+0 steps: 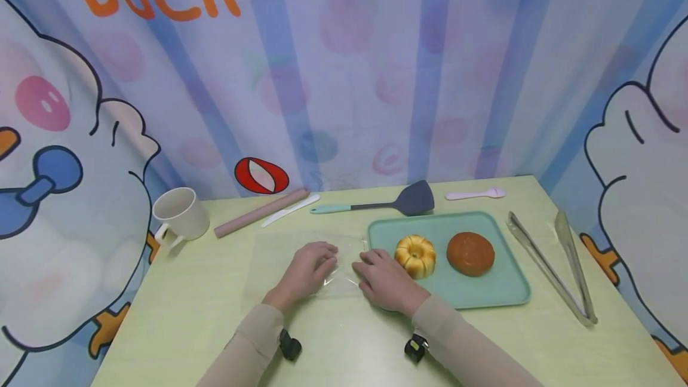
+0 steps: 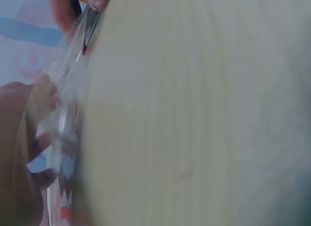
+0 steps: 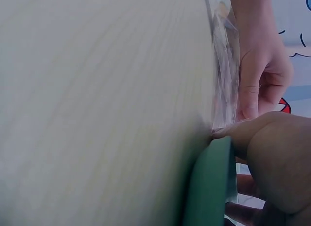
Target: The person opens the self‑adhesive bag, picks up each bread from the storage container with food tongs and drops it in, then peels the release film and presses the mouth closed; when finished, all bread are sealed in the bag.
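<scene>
A flat clear plastic bag [image 1: 274, 258] lies on the table, its right end raised and creased between my hands. My left hand [image 1: 309, 267] is over the bag, palm down, thumb and fingers apart. In the left wrist view, clear plastic overlaps those fingers [image 2: 46, 92]. At the bag's right end, my right hand [image 1: 386, 279] pinches the plastic, with its thumb [image 3: 226, 133] low by the table. This hand overlaps the left edge of a green tray [image 1: 457, 302], which holds a golden fluted cake [image 1: 415, 257] and a round brown bun [image 1: 470, 254].
A white mug [image 1: 181, 214] stands at the back left. Behind the bag lie a brownish rolling stick [image 1: 260, 214] and a white knife [image 1: 290, 210]. A spatula [image 1: 414, 199] and a pink spoon [image 1: 475, 194] line the back edge. Metal tongs [image 1: 553, 276] lie spread right of the tray.
</scene>
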`<control>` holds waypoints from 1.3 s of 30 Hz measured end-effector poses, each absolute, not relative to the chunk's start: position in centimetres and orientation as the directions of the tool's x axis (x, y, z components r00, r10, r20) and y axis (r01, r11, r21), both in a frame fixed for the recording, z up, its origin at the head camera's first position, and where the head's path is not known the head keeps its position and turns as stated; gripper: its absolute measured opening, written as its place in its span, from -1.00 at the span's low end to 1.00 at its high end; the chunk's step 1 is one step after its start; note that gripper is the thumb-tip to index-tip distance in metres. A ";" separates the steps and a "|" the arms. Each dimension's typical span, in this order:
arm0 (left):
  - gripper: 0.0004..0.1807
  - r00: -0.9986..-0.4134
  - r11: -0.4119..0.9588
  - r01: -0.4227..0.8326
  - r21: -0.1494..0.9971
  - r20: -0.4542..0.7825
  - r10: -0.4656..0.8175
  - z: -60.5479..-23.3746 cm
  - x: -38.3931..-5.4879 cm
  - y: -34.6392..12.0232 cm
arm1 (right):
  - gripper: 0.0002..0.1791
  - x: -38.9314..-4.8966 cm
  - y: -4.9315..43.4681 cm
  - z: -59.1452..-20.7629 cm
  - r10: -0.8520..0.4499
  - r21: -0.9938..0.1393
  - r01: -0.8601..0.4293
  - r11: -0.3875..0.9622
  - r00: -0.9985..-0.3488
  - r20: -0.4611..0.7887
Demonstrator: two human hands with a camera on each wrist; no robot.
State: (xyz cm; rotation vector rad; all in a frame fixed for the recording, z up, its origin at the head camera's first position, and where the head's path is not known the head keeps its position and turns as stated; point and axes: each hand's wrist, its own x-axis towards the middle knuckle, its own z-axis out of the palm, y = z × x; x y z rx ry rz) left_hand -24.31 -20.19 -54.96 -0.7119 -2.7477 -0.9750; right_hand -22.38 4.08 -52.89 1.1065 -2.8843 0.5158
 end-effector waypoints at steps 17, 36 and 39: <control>-0.89 -0.935 0.581 0.351 0.734 0.236 0.265 -54.9 -23.4 -21.1 | -0.58 -22.5 3.9 -52.5 -0.637 -0.308 -0.630 0.713 -0.766 0.092; -0.83 -0.930 0.645 0.366 0.671 0.297 0.219 -54.9 -23.3 -20.5 | -0.50 -21.6 5.1 -50.3 -0.617 -0.364 -0.622 0.694 -0.773 0.145; -0.88 -0.914 0.645 0.399 0.652 0.337 0.225 -54.7 -23.3 -20.4 | -0.51 -21.3 5.6 -49.7 -0.621 -0.351 -0.645 0.679 -0.759 0.194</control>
